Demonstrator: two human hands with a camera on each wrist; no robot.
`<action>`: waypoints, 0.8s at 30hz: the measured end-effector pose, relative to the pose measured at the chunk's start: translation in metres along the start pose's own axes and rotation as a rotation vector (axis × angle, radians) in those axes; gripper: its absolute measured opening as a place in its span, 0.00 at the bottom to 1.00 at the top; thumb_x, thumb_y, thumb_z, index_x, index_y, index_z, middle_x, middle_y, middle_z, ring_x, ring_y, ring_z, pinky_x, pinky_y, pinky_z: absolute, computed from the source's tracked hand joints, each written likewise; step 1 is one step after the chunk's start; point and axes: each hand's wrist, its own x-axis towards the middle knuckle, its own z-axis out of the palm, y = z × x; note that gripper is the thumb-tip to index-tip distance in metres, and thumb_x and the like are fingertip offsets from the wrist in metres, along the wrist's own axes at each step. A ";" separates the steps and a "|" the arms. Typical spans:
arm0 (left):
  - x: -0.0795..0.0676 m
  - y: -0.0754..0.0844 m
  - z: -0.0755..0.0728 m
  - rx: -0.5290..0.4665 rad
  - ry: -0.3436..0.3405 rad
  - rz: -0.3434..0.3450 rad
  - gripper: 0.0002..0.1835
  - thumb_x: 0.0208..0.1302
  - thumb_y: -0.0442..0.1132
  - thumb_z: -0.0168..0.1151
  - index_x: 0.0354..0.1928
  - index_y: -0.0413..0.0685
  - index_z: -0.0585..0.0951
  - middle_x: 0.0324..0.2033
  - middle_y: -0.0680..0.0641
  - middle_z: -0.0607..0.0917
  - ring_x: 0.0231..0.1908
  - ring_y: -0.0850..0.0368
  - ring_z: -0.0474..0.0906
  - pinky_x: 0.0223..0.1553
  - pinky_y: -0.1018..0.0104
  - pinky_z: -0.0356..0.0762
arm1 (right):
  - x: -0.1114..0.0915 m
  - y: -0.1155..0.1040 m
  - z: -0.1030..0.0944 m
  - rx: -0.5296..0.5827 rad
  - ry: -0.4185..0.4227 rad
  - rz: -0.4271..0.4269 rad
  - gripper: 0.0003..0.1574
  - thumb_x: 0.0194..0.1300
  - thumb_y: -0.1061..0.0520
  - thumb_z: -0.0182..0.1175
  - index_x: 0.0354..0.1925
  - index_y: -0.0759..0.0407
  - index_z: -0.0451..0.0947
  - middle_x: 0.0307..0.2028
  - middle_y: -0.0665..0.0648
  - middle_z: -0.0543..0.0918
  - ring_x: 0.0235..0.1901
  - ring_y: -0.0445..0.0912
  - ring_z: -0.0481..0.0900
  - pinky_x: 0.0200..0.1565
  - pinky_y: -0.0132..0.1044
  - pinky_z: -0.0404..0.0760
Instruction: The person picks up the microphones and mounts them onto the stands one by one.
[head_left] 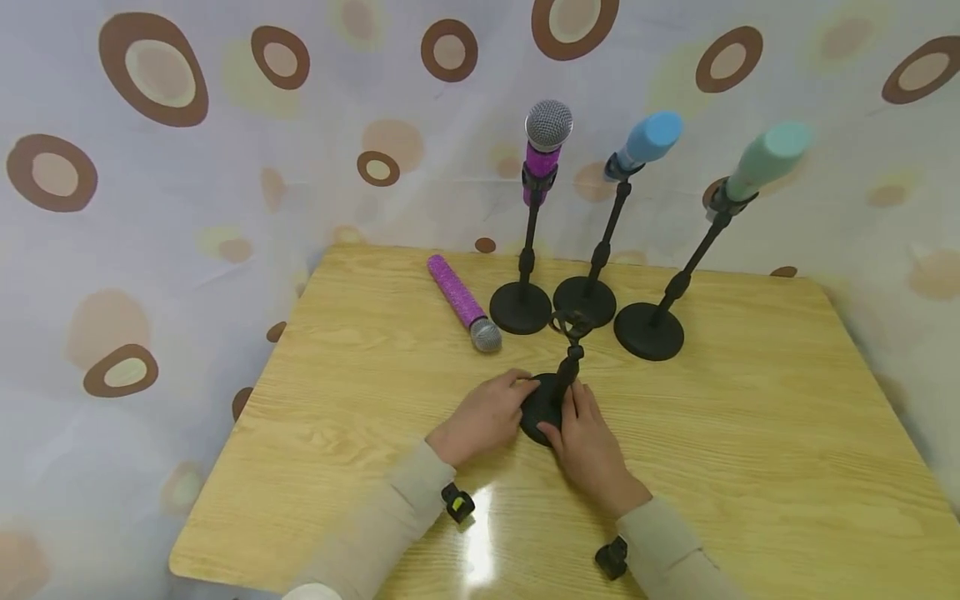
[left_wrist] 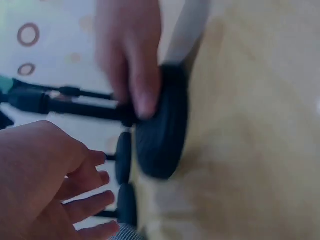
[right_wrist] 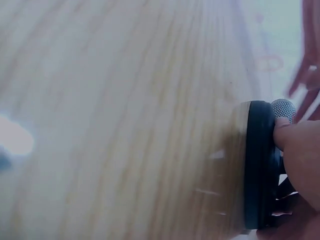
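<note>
A small black microphone stand [head_left: 542, 408] with an empty clip stands on the table in front of me. My right hand [head_left: 592, 446] grips its round base from the right, thumb over the top of the base and fingers at the pole; the right wrist view shows the thumb pressed at the base [right_wrist: 257, 165]. On the other side is my left hand [head_left: 483, 417], close by the base's left edge. Its fingers are loosely spread in the left wrist view, with nothing held in the left hand [left_wrist: 45, 175].
A glittery purple microphone [head_left: 456, 290] with a silver head lies behind my left hand. Along the back stand three more stands, holding a purple microphone [head_left: 543, 160], a blue one [head_left: 651, 138] and a mint-green one [head_left: 767, 163]. A patterned cloth [head_left: 187, 250] hangs behind the wooden table [head_left: 360, 333].
</note>
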 end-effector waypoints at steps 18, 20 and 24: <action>0.047 -0.099 -0.005 0.285 -0.043 -0.244 0.22 0.55 0.31 0.60 0.53 0.50 0.73 0.54 0.44 0.71 0.54 0.47 0.67 0.57 0.52 0.65 | -0.002 -0.003 0.000 -0.013 -0.010 -0.004 0.44 0.63 0.43 0.51 0.61 0.78 0.55 0.63 0.74 0.56 0.63 0.63 0.57 0.58 0.49 0.66; 0.049 -0.100 -0.003 0.337 -0.040 -0.265 0.19 0.55 0.32 0.60 0.51 0.50 0.75 0.50 0.46 0.71 0.51 0.49 0.68 0.56 0.56 0.65 | -0.002 -0.003 0.000 -0.019 -0.015 0.003 0.44 0.63 0.43 0.50 0.62 0.76 0.54 0.64 0.73 0.55 0.63 0.62 0.56 0.59 0.48 0.65; 0.048 -0.099 -0.001 0.373 -0.074 -0.270 0.16 0.56 0.35 0.61 0.49 0.51 0.77 0.46 0.48 0.71 0.46 0.51 0.67 0.53 0.58 0.67 | -0.002 -0.002 0.000 -0.008 -0.030 0.030 0.45 0.63 0.42 0.50 0.62 0.75 0.54 0.64 0.72 0.55 0.64 0.61 0.56 0.59 0.48 0.66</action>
